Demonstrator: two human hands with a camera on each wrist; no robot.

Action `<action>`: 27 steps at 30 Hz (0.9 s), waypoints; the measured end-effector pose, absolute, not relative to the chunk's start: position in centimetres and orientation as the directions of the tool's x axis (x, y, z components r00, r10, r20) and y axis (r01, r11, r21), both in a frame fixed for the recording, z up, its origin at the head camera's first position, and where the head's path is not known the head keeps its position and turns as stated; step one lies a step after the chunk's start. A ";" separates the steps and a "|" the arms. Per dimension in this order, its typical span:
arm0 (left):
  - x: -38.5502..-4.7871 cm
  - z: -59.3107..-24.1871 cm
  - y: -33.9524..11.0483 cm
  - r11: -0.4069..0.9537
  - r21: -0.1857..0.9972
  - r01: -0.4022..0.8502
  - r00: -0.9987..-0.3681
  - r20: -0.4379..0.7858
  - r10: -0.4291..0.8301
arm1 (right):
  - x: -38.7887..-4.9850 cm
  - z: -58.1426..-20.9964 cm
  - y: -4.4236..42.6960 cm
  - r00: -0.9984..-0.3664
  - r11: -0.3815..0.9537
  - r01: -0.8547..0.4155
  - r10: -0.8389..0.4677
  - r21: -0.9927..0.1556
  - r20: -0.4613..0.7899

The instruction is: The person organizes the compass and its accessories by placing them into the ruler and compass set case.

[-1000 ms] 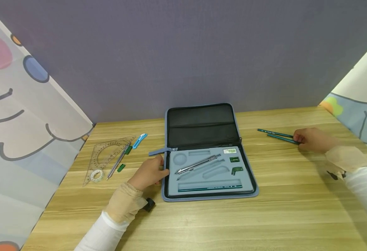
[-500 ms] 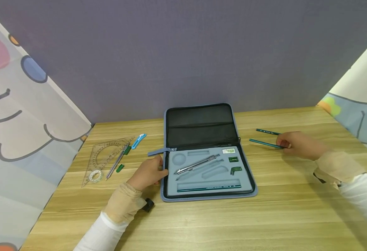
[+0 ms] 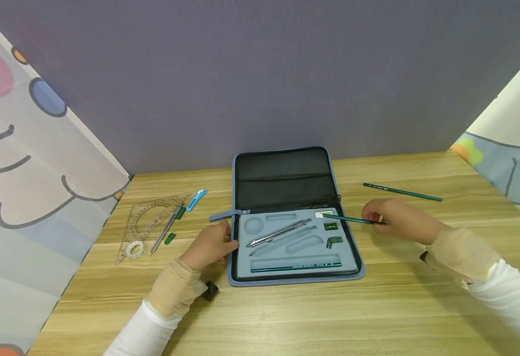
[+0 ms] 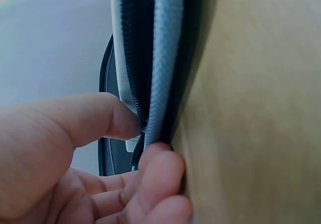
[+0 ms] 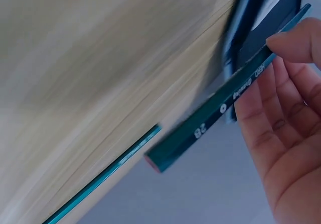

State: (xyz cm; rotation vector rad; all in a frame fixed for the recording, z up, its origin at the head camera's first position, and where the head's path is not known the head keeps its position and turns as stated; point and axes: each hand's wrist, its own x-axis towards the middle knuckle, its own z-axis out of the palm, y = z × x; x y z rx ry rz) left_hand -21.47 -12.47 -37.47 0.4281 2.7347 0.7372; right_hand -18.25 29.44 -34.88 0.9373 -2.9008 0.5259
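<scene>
An open zip case (image 3: 361,257) lies mid-table, its grey insert holding a compass (image 3: 280,232), an eraser (image 3: 319,215), a green sharpener (image 3: 331,226), a small green angled piece (image 3: 333,241) and one dark green pencil (image 3: 295,267) in the front slot. My left hand (image 3: 210,245) grips the case's left edge; in the left wrist view the thumb (image 4: 108,116) is on the zip side and curled fingers are at the outer side. My right hand (image 3: 402,220) pinches a green pencil (image 5: 220,101), marked 2B, whose far end reaches over the eraser corner of the case.
Another green pencil (image 3: 402,192) lies on the table behind the right hand. At left lie a clear set square (image 3: 131,232), a tape roll (image 3: 135,249), a metal drawing tool (image 3: 164,235), small green pieces (image 3: 170,238) and a blue cutter (image 3: 196,200). A grey partition (image 3: 286,79) stands behind.
My right hand has separated one pencil from the other and carried it left to the case's right edge. The second pencil stays on the table. My left hand keeps its place.
</scene>
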 end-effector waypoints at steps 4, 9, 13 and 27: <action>-21.5 -37.5 -12.5 0.828 0.522 0.205 -0.919 -0.189 0.347 | -17.6 -34.6 27.8 -0.802 0.743 -0.593 -0.580 -0.310 0.143; -21.4 -37.5 -12.5 0.829 0.521 0.204 -0.919 -0.189 0.346 | -17.1 -34.6 26.2 -0.779 0.714 -0.620 -0.607 -0.325 0.154; -21.5 -37.5 -12.5 0.830 0.518 0.206 -0.919 -0.188 0.346 | -16.9 -34.9 25.0 -0.764 0.687 -0.637 -0.623 -0.349 0.167; -21.4 -37.3 -12.4 0.827 0.522 0.209 -0.918 -0.186 0.349 | -15.8 -35.3 21.2 -0.720 0.615 -0.651 -0.686 -0.445 0.106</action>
